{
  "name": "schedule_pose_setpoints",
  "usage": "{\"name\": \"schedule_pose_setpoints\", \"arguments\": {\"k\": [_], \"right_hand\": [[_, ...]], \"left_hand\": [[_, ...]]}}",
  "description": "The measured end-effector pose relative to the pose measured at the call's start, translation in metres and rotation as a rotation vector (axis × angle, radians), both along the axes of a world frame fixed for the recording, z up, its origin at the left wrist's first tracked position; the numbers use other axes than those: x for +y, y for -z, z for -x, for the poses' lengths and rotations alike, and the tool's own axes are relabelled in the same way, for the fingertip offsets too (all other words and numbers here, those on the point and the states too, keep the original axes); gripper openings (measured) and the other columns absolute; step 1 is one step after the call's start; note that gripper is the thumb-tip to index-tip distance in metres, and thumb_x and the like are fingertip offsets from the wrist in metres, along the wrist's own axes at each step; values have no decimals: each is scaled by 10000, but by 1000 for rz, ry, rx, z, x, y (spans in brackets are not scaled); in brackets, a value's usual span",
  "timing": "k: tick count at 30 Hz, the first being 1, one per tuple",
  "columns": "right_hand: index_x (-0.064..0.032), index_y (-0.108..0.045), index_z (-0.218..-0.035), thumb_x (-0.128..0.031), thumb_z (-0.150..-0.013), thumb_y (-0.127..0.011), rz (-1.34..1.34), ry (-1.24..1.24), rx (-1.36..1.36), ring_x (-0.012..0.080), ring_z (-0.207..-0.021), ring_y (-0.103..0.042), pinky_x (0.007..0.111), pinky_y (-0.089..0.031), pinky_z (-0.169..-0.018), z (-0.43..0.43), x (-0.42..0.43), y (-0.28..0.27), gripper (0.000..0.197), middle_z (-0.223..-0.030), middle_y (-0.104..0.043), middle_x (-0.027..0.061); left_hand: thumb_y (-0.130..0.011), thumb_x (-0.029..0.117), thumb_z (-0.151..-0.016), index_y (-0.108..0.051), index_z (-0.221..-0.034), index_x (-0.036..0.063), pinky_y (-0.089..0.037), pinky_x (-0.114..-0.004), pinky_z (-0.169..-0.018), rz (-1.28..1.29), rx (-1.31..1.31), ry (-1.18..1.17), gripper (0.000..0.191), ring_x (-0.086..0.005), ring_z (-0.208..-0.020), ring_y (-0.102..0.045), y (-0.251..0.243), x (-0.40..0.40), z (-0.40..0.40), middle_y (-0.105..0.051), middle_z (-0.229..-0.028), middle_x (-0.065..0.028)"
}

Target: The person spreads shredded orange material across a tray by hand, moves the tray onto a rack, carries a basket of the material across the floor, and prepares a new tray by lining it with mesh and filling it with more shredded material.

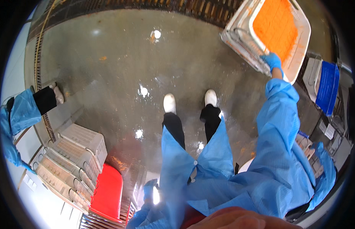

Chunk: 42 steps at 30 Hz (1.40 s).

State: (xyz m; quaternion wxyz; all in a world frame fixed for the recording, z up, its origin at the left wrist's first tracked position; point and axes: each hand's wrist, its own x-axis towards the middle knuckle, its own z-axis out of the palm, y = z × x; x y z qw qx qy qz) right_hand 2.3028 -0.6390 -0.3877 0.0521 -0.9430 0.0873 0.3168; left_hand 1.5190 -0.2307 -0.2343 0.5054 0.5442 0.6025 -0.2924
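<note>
At the upper right stands a stack of white plastic crates, the top crate (304, 31) filled with a fine orange mass (276, 28) that looks like shredded carrot. My right arm reaches out to it, and my blue-gloved right hand (271, 61) grips the rim at its near corner. My left hand (150, 189), also blue-gloved, hangs low beside my blue gown (200, 177). A bright glare lies next to it, and its fingers are too unclear to tell whether it holds anything. My white boots (169, 103) stand apart on the wet floor.
On the left, another person's gloved hand (28, 167) is at a stack of pale crates (71, 160), beside a red plastic container (107, 191). A co-worker's blue sleeve (326, 177) shows at right, below a blue crate (327, 87). Slatted drains (177, 5) border the wet floor (117, 71).
</note>
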Motion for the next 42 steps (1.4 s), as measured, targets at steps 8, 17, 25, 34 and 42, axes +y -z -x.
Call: {"name": "schedule_pose_setpoints", "arguments": {"k": [8, 17, 25, 34, 42], "right_hand": [[-75, -654, -1052, -469, -631, -653, 185, -55, -148, 324, -943, -634, 383, -483, -809, 15, 20, 16, 577, -1006, -651, 198], [-83, -668, -981, -538, -659, -659, 128, -64, -113, 334, -889, -638, 402, -493, -762, 123, 92, 2, 558, -927, -666, 167], [-72, -640, -1037, -470, -653, -674, 70, -64, -22, 360, -969, -600, 430, -473, -821, 199, 135, -3, 554, -1035, -625, 212], [-222, -413, -1324, -398, -640, -734, 136, -307, -180, 315, -1165, -467, 465, -351, -974, 227, 164, -93, 776, -1294, -479, 81], [-191, -577, -1155, -431, -665, -689, 166, -325, -67, 326, -1039, -559, 455, -427, -890, 278, 48, -160, 557, -1097, -615, 97]], "left_hand": [[-466, 183, -878, -649, -1008, 4, -503, -319, -779, 52, 48, -230, 287, -212, -863, -635, 101, 95, 102, -667, -968, -113], [-512, 214, -900, -648, -997, 1, -510, -321, -785, 57, -24, -272, 270, -203, -839, -644, 69, 88, 86, -672, -965, -116], [-478, 228, -930, -628, -1048, 2, -490, -340, -833, 142, -87, -380, 296, -211, -881, -636, 35, 61, 50, -660, -1028, -127], [-490, 206, -923, -613, -1051, -31, -500, -349, -810, 46, -134, -460, 296, -231, -882, -638, 0, 21, 10, -655, -1017, -152], [-504, 216, -922, -659, -983, 3, -513, -331, -754, -259, -161, -170, 271, -196, -807, -646, 41, -72, 108, -678, -931, -119]]}}
